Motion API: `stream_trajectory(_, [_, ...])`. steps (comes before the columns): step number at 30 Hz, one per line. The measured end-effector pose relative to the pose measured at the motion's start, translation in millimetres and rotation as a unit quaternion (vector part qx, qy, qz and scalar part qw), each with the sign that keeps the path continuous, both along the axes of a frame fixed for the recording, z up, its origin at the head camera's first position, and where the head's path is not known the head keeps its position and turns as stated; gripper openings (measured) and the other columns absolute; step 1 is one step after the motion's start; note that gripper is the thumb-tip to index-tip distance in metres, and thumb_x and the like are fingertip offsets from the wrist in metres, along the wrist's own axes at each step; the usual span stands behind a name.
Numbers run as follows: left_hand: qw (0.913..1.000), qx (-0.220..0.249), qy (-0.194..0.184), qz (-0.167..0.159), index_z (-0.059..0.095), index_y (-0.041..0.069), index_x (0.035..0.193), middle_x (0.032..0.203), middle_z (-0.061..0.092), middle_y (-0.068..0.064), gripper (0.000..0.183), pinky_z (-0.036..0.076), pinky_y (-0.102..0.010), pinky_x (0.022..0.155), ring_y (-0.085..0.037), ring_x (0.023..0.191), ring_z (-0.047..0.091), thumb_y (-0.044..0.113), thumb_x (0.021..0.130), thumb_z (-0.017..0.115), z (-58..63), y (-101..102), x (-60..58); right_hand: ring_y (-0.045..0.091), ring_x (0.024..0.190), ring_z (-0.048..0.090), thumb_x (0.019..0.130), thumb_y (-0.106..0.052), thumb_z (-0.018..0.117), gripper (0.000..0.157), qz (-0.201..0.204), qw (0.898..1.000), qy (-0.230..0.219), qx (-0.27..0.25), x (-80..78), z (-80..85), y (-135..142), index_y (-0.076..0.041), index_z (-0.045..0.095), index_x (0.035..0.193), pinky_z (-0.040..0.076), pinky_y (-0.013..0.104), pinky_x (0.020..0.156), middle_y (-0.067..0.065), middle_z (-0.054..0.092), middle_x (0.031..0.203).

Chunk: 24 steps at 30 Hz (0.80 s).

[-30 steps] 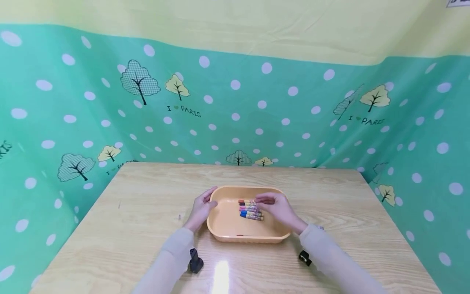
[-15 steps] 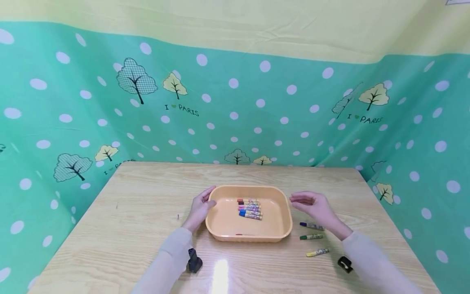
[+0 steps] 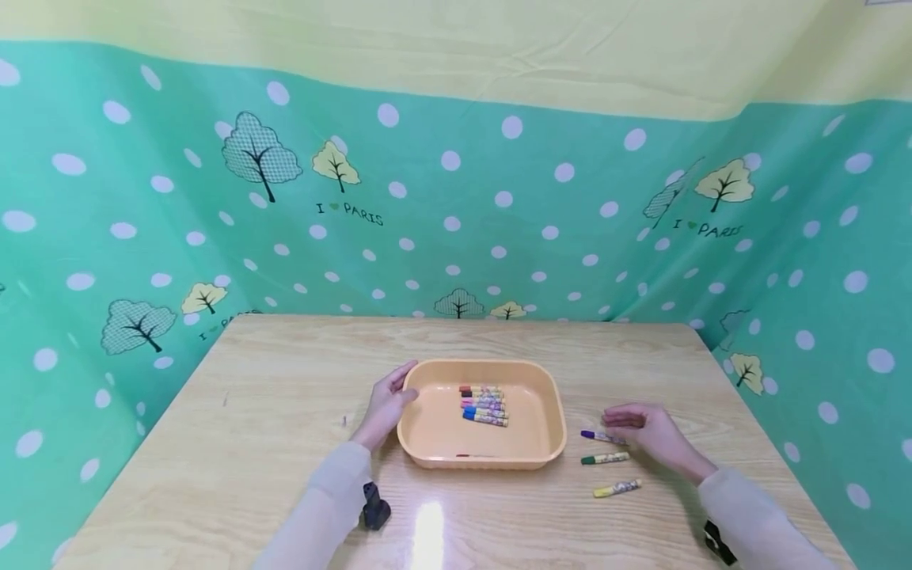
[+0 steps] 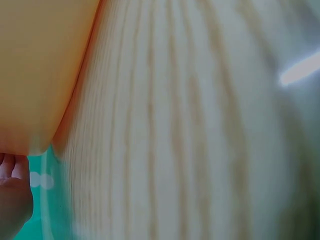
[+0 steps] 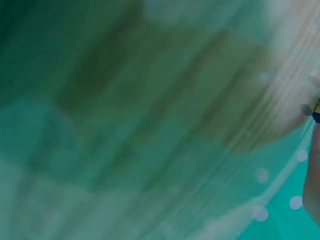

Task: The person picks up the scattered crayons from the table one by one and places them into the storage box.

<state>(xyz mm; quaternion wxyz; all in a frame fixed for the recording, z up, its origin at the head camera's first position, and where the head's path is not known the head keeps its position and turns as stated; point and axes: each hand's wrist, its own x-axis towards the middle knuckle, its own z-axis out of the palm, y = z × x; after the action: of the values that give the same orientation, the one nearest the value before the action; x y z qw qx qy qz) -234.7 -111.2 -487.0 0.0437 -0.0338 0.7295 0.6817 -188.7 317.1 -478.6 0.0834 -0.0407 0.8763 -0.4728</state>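
Observation:
My left hand [image 3: 385, 408] grips the left rim of a shallow peach plastic tray [image 3: 435, 434], thumb over the inside edge. In the left wrist view the tray's side [image 4: 40, 75] fills the upper left, with part of that hand [image 4: 14, 200] beneath it. Several crayons [image 3: 486, 405] lie in a row inside the tray, with red, black, pink and blue ends. To the tray's right, my right hand [image 3: 659, 435] is over the far end of a purple crayon [image 3: 593, 435], thumb and fingers apart around it. A dark crayon tip [image 5: 316, 117] shows at the right wrist view's edge.
A green crayon [image 3: 604, 458] and a yellow crayon [image 3: 617, 489] lie on the wooden table [image 3: 285, 443], nearer me than the purple one. A thin red mark [image 3: 473, 456] shows at the tray's front edge. Behind the table hangs a green dotted cloth [image 3: 427, 261].
My right hand has moved from above the crayons in the tray, out over the right rim, to the purple crayon on the table. The left hand has stayed on the tray.

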Motion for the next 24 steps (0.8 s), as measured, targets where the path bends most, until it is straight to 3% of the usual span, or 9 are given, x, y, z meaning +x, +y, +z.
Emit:
stream_trajectory(8, [0.9999, 0.011, 0.001, -0.003, 0.042, 0.008, 0.136, 0.139, 0.043, -0.018, 0.057, 0.041, -0.035, 0.103, -0.03, 0.126, 0.043, -0.005, 0.081, 0.05, 2.1, -1.5, -1.8, 0.015, 0.092, 0.065, 0.077, -0.018, 0.072, 0.042, 0.004, 1.0, -0.001, 0.022, -1.0, -7.2, 1.9, 0.002, 0.061, 0.112, 0.055, 0.02, 0.077, 0.015, 0.066, 0.107])
stream_trajectory(24, [1.0, 0.009, -0.003, -0.001, 0.042, 0.008, 0.136, 0.138, 0.044, -0.018, 0.057, 0.043, -0.034, 0.101, -0.03, 0.125, 0.044, -0.005, 0.082, 0.05, -1.3, -0.7, -0.2, 0.014, 0.085, 0.064, 0.077, -0.005, 0.068, 0.025, 0.009, 0.994, 0.039, 0.1, 1.8, -10.1, -6.8, -0.006, 0.066, 0.102, 0.054, 0.016, 0.07, 0.004, 0.069, 0.095])
